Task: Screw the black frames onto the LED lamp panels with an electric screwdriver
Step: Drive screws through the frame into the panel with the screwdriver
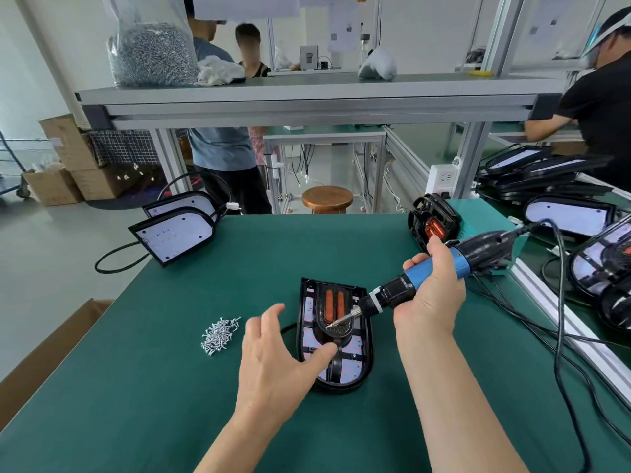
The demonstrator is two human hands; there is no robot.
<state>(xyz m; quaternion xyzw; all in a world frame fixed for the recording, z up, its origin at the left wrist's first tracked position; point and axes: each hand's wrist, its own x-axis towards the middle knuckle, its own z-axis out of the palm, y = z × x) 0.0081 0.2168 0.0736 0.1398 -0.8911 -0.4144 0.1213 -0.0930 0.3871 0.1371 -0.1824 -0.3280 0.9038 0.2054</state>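
An LED lamp panel with its black frame (367, 349) lies in the middle of the green table (153, 387); two orange strips show near its far end. My right hand (433, 288) grips the blue and black electric screwdriver (406, 288), whose bit tip hangs over the frame's centre. My left hand (276, 356) hovers with relaxed, spread fingers at the panel's left edge, the thumb reaching over the frame. A small heap of silver screws (218, 334) lies left of that hand.
Two white-faced lamp panels (176, 233) with cables sit at the far left. A stack of black frames (432, 221) stands far right beside a teal box. More panels (573, 216) fill the right bench. The screwdriver cable (560, 336) trails right. People stand beyond the shelf.
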